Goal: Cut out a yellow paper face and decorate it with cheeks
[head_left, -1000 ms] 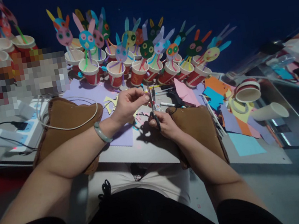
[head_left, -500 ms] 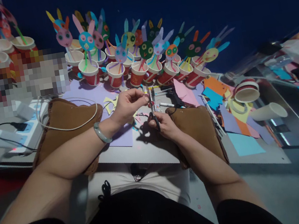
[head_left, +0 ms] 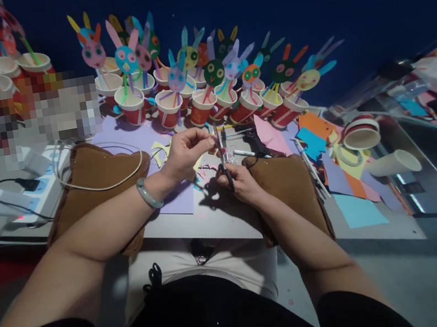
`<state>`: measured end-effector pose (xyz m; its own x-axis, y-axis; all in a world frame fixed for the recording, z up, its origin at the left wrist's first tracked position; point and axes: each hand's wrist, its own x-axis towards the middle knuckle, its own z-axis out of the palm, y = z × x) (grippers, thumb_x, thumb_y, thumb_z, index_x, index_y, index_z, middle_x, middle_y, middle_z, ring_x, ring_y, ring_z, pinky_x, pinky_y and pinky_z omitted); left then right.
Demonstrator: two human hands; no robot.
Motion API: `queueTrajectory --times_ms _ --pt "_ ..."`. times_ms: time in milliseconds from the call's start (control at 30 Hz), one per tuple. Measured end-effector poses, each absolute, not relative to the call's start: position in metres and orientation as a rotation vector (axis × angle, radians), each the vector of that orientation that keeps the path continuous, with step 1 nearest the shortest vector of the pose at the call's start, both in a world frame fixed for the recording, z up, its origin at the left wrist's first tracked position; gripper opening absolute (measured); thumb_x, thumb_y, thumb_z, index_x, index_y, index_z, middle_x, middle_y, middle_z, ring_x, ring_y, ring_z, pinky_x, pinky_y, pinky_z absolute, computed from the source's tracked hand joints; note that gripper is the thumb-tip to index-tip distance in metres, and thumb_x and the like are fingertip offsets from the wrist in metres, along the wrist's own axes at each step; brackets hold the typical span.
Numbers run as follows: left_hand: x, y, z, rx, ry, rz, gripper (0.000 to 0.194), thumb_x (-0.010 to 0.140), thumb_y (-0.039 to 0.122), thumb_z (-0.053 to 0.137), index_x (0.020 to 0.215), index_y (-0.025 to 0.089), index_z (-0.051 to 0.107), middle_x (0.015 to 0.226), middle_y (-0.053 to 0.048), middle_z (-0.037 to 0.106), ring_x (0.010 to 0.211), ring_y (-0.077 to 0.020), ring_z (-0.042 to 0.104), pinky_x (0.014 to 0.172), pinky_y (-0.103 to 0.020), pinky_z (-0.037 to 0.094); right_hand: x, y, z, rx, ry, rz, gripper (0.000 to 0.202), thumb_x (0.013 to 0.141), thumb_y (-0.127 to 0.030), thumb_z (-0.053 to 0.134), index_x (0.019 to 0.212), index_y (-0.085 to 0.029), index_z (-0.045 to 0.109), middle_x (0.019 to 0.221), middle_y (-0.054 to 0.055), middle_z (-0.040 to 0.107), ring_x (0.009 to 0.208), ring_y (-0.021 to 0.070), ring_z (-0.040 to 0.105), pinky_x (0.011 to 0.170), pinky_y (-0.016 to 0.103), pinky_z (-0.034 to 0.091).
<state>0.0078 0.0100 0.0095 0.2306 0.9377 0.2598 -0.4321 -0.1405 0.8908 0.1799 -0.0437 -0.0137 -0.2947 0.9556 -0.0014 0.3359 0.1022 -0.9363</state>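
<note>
My right hand [head_left: 240,181] is closed round the handles of black-handled scissors [head_left: 221,154], whose blades point away from me. To their left, my left hand [head_left: 192,154] is pinched, its fingertips close beside the blades; whatever lies between them is too small to make out. A jade-coloured bangle is on the left wrist. Small paper scraps [head_left: 207,173] lie on the table [head_left: 212,223] below the hands. A lilac sheet [head_left: 178,201] lies partly under my left forearm.
Red paper cups [head_left: 133,111] with paper rabbit faces on straws stand along the back. Brown cushions [head_left: 99,178] [head_left: 288,191] flank the hands. A power strip [head_left: 48,183] with cables is left; coloured paper [head_left: 358,210], a tape roll and paper cups [head_left: 360,134] lie right.
My left hand has shifted very slightly to the left and down beside the blades. The right hand and scissors look almost unmoved.
</note>
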Motion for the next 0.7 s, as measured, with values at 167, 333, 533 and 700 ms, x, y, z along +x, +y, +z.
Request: queueTrajectory --times_ms 167,333,533,700 --pt "0.0087 0.0108 0.0074 1.18 0.58 1.284 0.023 0.069 0.03 0.081 0.07 0.014 0.064 0.067 0.0 0.068 0.062 -0.0103 0.065 0.065 -0.026 0.055 0.1792 -0.0438 -0.0128 -1.272 -1.699 1.216 0.045 0.073 -0.059 0.071 0.062 -0.02 0.049 0.056 -0.003 0.048 0.055 0.0102 0.041 0.055 0.026 0.037" --pt "0.0085 0.0125 0.0048 1.197 0.572 1.284 0.024 0.069 0.031 0.082 0.07 0.015 0.065 0.067 0.0 0.068 0.063 -0.0107 0.066 0.066 -0.026 0.056 0.1786 -0.0438 -0.0137 -1.261 -1.702 1.243 0.042 0.073 -0.056 0.071 0.063 -0.02 0.05 0.056 -0.004 0.048 0.054 0.0102 0.041 0.054 0.026 0.037" --pt "0.0089 0.0133 0.0039 1.202 0.566 1.27 0.024 0.066 0.032 0.083 0.069 0.015 0.065 0.066 0.0 0.069 0.063 -0.0108 0.066 0.066 -0.025 0.056 0.1797 -0.0433 -0.0162 -1.25 -1.711 1.222 0.043 0.074 -0.056 0.07 0.063 -0.02 0.049 0.057 -0.004 0.049 0.056 0.0102 0.041 0.056 0.027 0.037" --pt "0.0087 0.0134 0.0026 1.215 0.546 1.264 0.024 0.069 0.032 0.082 0.071 0.015 0.065 0.067 -0.001 0.069 0.065 -0.0116 0.067 0.067 -0.027 0.056 0.1798 -0.0432 -0.0161 -1.256 -1.708 1.221 0.046 0.073 -0.059 0.071 0.063 -0.02 0.049 0.057 -0.004 0.048 0.056 0.0098 0.039 0.056 0.027 0.036"
